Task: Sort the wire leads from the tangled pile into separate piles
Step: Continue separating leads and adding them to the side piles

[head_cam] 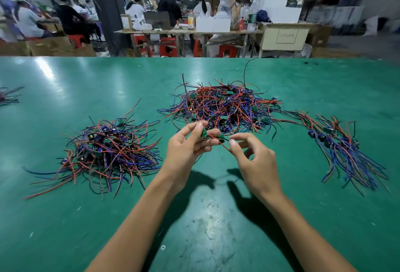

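We hold one wire lead (213, 139) up off the green tabletop (65, 228), in the middle of the frame just below the tangled pile (223, 107), probably so its wires hang free of the others and we can see which kind it is. Our left hand (188, 148) pinches its small green circuit board (204, 133) between thumb and fingertips, while our right hand (253, 157) pinches the red wire (224, 146) lower down, the two hands close together but not touching; this looks like drawing the wire straight before laying it aside.

The lead is a little green board with thin red and dark wires trailing from it. The tangled pile is a dense knot of red, blue and black wires dotted with the same green boards. A looser heap (108, 150) lies at middle left, and at right a bundle (342, 148) lies combed in one direction, boards together, seemingly the sorted side. A few more wires (8, 96) sit at the far left edge
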{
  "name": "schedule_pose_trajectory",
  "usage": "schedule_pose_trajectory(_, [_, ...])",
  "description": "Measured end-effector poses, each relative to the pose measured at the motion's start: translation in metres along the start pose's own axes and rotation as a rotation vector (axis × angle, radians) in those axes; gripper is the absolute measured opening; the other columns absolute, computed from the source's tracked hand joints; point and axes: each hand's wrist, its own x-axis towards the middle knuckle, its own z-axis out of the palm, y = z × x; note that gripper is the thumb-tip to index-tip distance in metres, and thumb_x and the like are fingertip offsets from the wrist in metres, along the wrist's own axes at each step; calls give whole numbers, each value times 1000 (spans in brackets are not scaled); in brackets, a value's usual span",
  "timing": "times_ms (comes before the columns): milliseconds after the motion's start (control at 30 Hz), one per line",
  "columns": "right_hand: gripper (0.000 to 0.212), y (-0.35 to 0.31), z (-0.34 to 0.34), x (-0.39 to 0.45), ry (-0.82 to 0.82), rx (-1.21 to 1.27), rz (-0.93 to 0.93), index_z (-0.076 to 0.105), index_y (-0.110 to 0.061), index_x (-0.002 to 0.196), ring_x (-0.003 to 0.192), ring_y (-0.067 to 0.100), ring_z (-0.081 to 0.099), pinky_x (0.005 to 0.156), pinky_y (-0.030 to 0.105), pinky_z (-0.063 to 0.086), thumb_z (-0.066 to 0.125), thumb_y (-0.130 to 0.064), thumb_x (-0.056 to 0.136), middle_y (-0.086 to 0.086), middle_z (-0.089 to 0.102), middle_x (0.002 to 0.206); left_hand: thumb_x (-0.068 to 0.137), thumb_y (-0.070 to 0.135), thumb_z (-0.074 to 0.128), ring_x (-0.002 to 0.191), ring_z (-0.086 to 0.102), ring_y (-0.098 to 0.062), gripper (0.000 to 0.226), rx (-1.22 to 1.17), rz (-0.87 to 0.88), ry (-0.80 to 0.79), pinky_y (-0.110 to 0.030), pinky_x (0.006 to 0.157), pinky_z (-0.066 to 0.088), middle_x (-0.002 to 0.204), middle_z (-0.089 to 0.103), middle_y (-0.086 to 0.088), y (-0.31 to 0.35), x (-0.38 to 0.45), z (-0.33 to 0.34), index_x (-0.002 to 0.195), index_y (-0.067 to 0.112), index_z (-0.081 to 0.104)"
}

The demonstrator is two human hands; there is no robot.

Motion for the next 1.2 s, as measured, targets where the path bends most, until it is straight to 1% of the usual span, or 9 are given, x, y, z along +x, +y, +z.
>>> schedule_pose_trajectory(167, [23, 0, 3, -2, -77, -29, -60, 68, -38, 92, 57, 7, 62, 56, 24, 43, 55, -57, 92, -17, 69, 67, 93, 35, 56, 81, 74, -13, 30, -173, 41, 27, -21, 76, 58, 100, 77, -10, 16, 6, -9, 112, 12, 59])
schedule_pose_trajectory(267, [19, 2, 5, -3, -146, -60, -44, 65, -42, 102, 57, 6, 60, 58, 20, 42, 54, -55, 94, -18, 70, 73, 89, 32, 60, 86, 75, -16, 28, -250, 225, 204, -24, 81, 58, 97, 77, -10, 42, 12, -38, 108, 11, 60])
schedule_pose_trajectory(467, [22, 8, 10, -4, -319, -173, -11, 60, -40, 117, 62, 9, 62, 73, 36, 54, 61, -38, 95, -20, 67, 86, 95, 22, 67, 88, 68, -18, 17, 901, 764, 789, -31, 88, 54, 98, 73, -7, 59, 5, -105, 106, 9, 72])
schedule_pose_trajectory(533, [23, 10, 11, -5, -353, -196, -18, 58, -40, 118, 63, 8, 63, 74, 36, 55, 61, -37, 95, -21, 67, 88, 93, 3, 63, 102, 64, -27, 21, 1124, 666, 760, -37, 95, 50, 109, 72, -12, 54, 5, -114, 109, 9, 75])
schedule_pose_trajectory(667, [22, 10, 9, -5, -368, -191, -29, 59, -38, 117, 60, 8, 60, 73, 35, 54, 60, -35, 95, -20, 67, 89, 86, -3, 53, 135, 40, -26, 41, 1347, 94, 801, -45, 112, 23, 122, 68, -11, 40, 7, -106, 107, 21, 78])
schedule_pose_trajectory(800, [20, 9, 8, -4, -373, -191, -27, 61, -37, 115, 61, 7, 60, 73, 33, 54, 60, -33, 95, -20, 66, 88, 90, 11, 54, 129, 40, -27, 28, 1430, 312, 920, -48, 108, 20, 110, 70, -4, 37, 6, -82, 94, 26, 78])
schedule_pose_trajectory(900, [18, 8, 9, -4, -373, -201, -34, 62, -38, 112, 61, 6, 60, 70, 30, 51, 60, -33, 95, -21, 66, 87, 90, 23, 61, 111, 51, -26, 17, 1476, 467, 665, -40, 93, 29, 107, 69, 1, 21, 10, -55, 98, 28, 75])
schedule_pose_trajectory(1000, [16, 8, 9, -4, -372, -212, -34, 62, -39, 109, 61, 5, 60, 69, 30, 51, 61, -34, 94, -21, 67, 86, 93, 50, 55, 107, 56, -19, 29, 1621, 292, 295, -37, 91, 31, 103, 69, 8, -11, 11, -32, 105, 29, 70])
schedule_pose_trajectory(1200, [15, 8, 9, -5, -364, -202, -27, 65, -39, 106, 64, 4, 61, 75, 33, 54, 62, -33, 93, -22, 68, 85, 98, 47, 51, 100, 59, -19, 26, 1676, 203, 184, -37, 86, 29, 95, 68, 7, -32, 10, -24, 93, 28, 68])
